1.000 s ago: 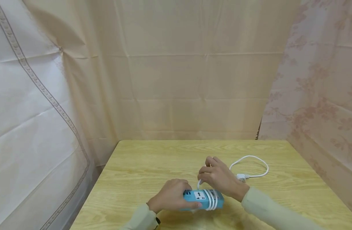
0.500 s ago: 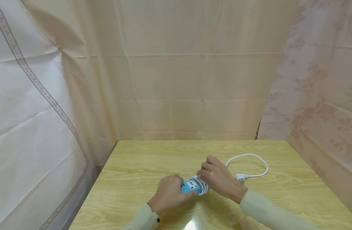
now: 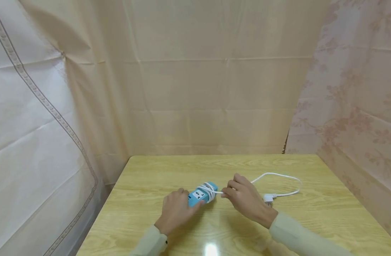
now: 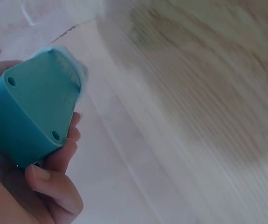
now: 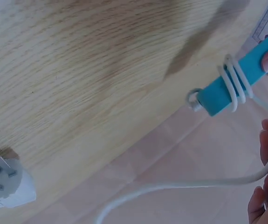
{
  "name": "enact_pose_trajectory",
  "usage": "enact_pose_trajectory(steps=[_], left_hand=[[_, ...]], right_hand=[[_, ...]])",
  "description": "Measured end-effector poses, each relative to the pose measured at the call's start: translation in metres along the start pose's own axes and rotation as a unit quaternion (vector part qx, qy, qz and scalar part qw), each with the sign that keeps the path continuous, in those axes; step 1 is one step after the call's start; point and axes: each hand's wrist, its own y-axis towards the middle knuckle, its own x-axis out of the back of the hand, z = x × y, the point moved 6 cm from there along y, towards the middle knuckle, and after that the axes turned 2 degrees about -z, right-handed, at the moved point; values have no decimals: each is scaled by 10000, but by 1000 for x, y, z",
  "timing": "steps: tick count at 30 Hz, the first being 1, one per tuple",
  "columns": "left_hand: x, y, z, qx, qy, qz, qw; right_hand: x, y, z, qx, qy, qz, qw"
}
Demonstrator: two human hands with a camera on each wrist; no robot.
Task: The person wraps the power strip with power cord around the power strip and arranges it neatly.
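A blue power strip (image 3: 198,194) with white sockets is gripped at its near end by my left hand (image 3: 175,209). Its underside with screw holes (image 4: 40,102) faces the left wrist camera. Several turns of white cord (image 5: 236,84) wrap its far end. My right hand (image 3: 244,195) pinches the cord just right of the strip, with a short stretch running between them. From that hand the cord (image 5: 180,184) continues in a loose loop to a white three-pin plug (image 3: 269,197), which lies on the table beside the right wrist.
The wood-grain table (image 3: 144,177) has its far edge against a beige curtain (image 3: 214,106). White cloth (image 3: 32,135) hangs at the left and floral cloth (image 3: 358,117) at the right.
My left hand has moved left and turned the power strip so its wrapped end points away. The right hand, earlier against the strip, is now apart from it with the cord stretched between.
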Motion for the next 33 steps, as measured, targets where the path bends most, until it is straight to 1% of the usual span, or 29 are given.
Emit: enact_pose_trajectory(steps=[2, 6, 8, 14, 20, 23, 27, 33], left_hand=[[2, 1, 3, 67, 100, -89, 9999], [3, 2, 10, 276, 142, -64, 9995], [2, 1, 12, 283, 105, -59, 9995], [4, 0, 12, 238, -108, -184, 9995], [5, 0, 12, 277, -236, -176, 9992], [4, 0, 12, 316, -342, -162, 9988], [3, 1, 14, 400, -479, -218, 9978], [2, 1, 15, 470, -660, -230, 9964]], right_hand=[[1, 0, 0, -11, 17, -43, 10000], [1, -1, 1, 4, 71, -40, 10000], [2, -2, 2, 15, 79, -29, 10000], [2, -4, 4, 34, 24, -79, 10000], [2, -7, 4, 3, 48, -112, 9999], [1, -8, 5, -41, 115, -75, 9999], [-1, -8, 7, -68, 159, 13, 9998], [-1, -9, 13, 68, 246, -136, 9996]])
